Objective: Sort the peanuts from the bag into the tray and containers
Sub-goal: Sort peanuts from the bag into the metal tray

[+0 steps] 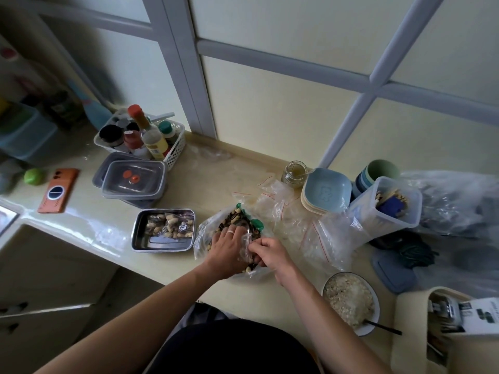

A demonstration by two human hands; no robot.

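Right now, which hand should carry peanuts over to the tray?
Left, probably. The left hand is in the bag, on the tray's side; the right hand pinches the bag's edge, holding it open.

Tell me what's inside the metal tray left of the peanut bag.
Small clear packets of peanuts fill the back part of the metal tray. Its front floor is bare, shiny steel. Whatever lies under the packets is covered.

No writing was legible. Print on the yellow label (159, 149) of the bottle (147, 129) in the far-left basket (178, 151) and on the white card (483, 318) at the near right was too blurred to read.
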